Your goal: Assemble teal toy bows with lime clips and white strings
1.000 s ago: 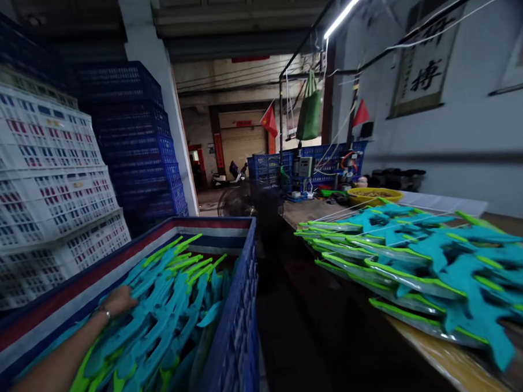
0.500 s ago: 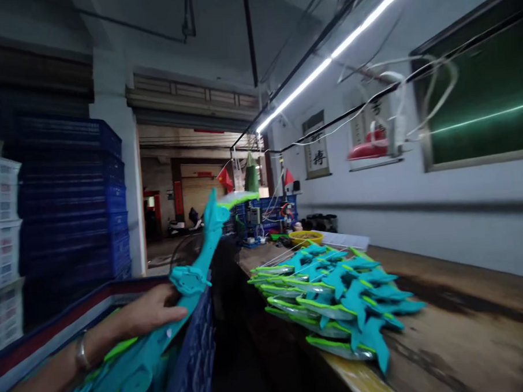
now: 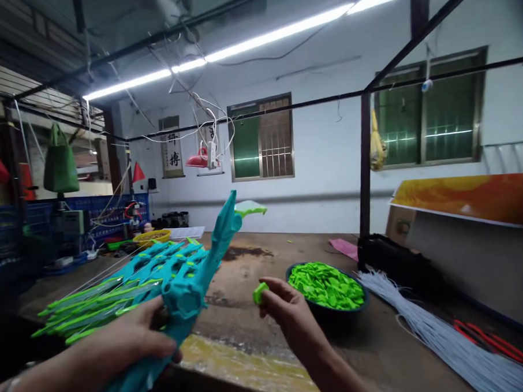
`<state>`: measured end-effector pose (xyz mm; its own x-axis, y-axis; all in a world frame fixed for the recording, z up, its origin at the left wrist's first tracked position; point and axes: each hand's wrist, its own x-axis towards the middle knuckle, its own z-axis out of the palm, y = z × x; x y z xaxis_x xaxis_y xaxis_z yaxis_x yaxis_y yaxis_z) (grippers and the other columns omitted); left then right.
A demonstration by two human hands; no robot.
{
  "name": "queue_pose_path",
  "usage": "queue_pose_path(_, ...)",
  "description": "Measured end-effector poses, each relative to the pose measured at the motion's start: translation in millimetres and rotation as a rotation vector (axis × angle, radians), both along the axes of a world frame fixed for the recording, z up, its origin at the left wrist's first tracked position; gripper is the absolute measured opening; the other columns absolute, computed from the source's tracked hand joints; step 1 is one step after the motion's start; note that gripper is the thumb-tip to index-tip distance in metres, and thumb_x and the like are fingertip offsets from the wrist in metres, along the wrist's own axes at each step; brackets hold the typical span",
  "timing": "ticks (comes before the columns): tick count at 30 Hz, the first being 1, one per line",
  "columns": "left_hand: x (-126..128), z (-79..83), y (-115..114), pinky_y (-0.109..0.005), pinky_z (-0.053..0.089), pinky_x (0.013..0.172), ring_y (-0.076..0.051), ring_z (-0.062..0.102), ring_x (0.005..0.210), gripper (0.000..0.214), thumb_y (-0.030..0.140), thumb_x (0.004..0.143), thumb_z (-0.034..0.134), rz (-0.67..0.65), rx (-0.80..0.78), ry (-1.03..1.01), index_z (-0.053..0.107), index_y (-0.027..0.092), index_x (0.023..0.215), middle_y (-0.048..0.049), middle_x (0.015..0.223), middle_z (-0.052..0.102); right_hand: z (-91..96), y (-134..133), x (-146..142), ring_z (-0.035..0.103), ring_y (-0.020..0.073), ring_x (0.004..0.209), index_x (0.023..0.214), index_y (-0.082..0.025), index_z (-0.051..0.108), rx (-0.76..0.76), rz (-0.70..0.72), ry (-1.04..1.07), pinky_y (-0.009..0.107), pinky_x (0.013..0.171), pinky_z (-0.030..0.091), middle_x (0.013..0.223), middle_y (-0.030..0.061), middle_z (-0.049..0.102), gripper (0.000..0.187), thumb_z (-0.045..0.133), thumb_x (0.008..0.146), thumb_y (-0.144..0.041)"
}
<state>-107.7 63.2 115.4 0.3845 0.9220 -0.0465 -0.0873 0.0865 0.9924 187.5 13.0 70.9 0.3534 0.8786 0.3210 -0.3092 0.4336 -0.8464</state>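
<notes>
In my left hand point(image 3: 124, 340) is a long teal plastic toy bow point(image 3: 216, 247), tilted up to the right, its fingers wrapped round the body. A clear, green-edged limb juts from its upper end. My right hand point(image 3: 288, 310) pinches a small bright green plastic piece point(image 3: 260, 293), a short gap to the right of the teal body. Just beyond that hand stands a dark round basin point(image 3: 365, 298) heaped with similar green pieces point(image 3: 326, 285). On the left of the table lie several stacked teal and green toys point(image 3: 130, 282) of the same kind.
The wooden table point(image 3: 247, 266) also bears a bundle of white strings point(image 3: 418, 310), red-handled scissors point(image 3: 488, 339) and a yellow basin point(image 3: 153, 237). A dark metal post point(image 3: 365, 168) rises at its right side. Yellowish tape covers the front edge.
The view has swung right, from the blue crates to the table. My left hand has brought the teal toy out over the table edge. My right hand has come into view with a green piece.
</notes>
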Motion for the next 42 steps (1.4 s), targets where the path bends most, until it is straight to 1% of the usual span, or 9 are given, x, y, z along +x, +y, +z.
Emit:
queue_pose_path(4,47,15.6,-28,-0.031,0.056,0.054,-0.027,0.071,0.064,0.049,0.045,0.065,0.090,-0.191,0.091,0.069,0.074,0.019,0.103,-0.0154,0.082,0.079,10.2,-24,-44,0.063,0.0140,0.059,0.097,-0.016,0.075,0.067,0.138,0.015,0.027,0.060,0.052,0.073,0.0036,0.072,0.047,0.094,0.065,-0.046)
queue_pose_path(10,68,-32.5,-68,-0.029,0.052,0.051,-0.025,0.070,0.058,0.061,0.069,0.068,0.080,-0.107,0.019,-0.075,0.068,0.021,0.104,-0.0082,0.073,0.076,6.5,-53,-53,0.065,0.0149,0.072,0.098,-0.020,0.075,0.060,0.216,-0.110,0.026,0.069,0.053,0.081,0.0034,0.073,0.030,0.087,0.078,-0.040)
queue_pose_path(16,51,-56.8,-65,-0.034,0.055,0.059,-0.030,0.075,0.067,0.068,0.071,0.068,0.079,-0.033,-0.021,-0.039,0.064,0.019,0.109,-0.0109,0.082,0.078,2.0,-61,-65,0.063,0.0166,0.075,0.101,-0.026,0.077,0.057,0.094,-0.404,0.026,0.072,0.054,0.084,0.0037,0.069,0.023,0.075,0.090,-0.046)
queue_pose_path(19,37,-56.6,-60,-0.036,0.056,0.062,-0.032,0.075,0.070,0.068,0.067,0.070,0.080,-0.115,-0.053,-0.026,0.064,0.019,0.115,-0.0125,0.088,0.078,5.7,-65,-73,0.062,0.0153,0.075,0.109,-0.031,0.075,0.238,-0.007,-0.590,0.025,0.070,0.053,0.091,0.0038,0.066,0.025,0.060,0.100,-0.049)
queue_pose_path(23,24,-55.3,-46,-0.032,0.055,0.059,-0.027,0.074,0.065,0.055,0.046,0.075,0.084,-0.299,-0.089,-0.161,0.064,0.021,0.119,-0.0111,0.092,0.078,11.2,-64,-75,0.061,0.0134,0.070,0.126,-0.034,0.061,0.182,0.071,-0.633,0.023,0.065,0.054,0.092,0.0016,0.064,0.031,0.054,0.102,-0.053)
queue_pose_path(28,26,-69.9,-18,-0.024,0.048,0.055,-0.020,0.073,0.059,0.046,0.045,0.080,0.079,-0.469,-0.171,-0.332,0.065,0.018,0.114,-0.0125,0.088,0.079,25.1,-51,-66,0.058,0.0147,0.077,0.110,-0.024,0.059,0.051,0.261,-0.691,0.024,0.067,0.052,0.088,0.0010,0.061,0.027,0.067,0.096,-0.046)
queue_pose_path(32,31,-80.2,-10,-0.027,0.053,0.074,-0.024,0.076,0.083,0.047,0.045,0.084,0.075,-0.621,-0.104,-0.323,0.065,0.015,0.119,-0.0130,0.082,0.079,39.8,-43,-61,0.058,0.0147,0.081,0.100,-0.023,0.067,0.115,0.220,-0.969,0.025,0.072,0.047,0.095,0.0025,0.062,0.009,0.062,0.098,-0.029)
queue_pose_path(35,31,-80.0,-12,-0.035,0.055,0.078,-0.028,0.077,0.082,0.047,0.044,0.088,0.071,-0.762,-0.117,-0.350,0.065,0.015,0.124,-0.0136,0.085,0.079,42.6,-43,-61,0.060,0.0140,0.079,0.099,-0.025,0.071,0.148,0.190,-1.156,0.025,0.071,0.045,0.093,0.0011,0.065,0.014,0.058,0.099,-0.024)
queue_pose_path(42,26,-78.9,-19,-0.037,0.056,0.081,-0.026,0.077,0.080,0.051,0.043,0.088,0.073,-0.753,-0.166,-0.367,0.061,0.017,0.131,-0.0146,0.094,0.079,35.2,-48,-70,0.058,0.0159,0.082,0.090,-0.021,0.063,0.067,0.117,-1.120,0.026,0.074,0.045,0.085,-0.0007,0.065,0.004,0.062,0.093,-0.022)
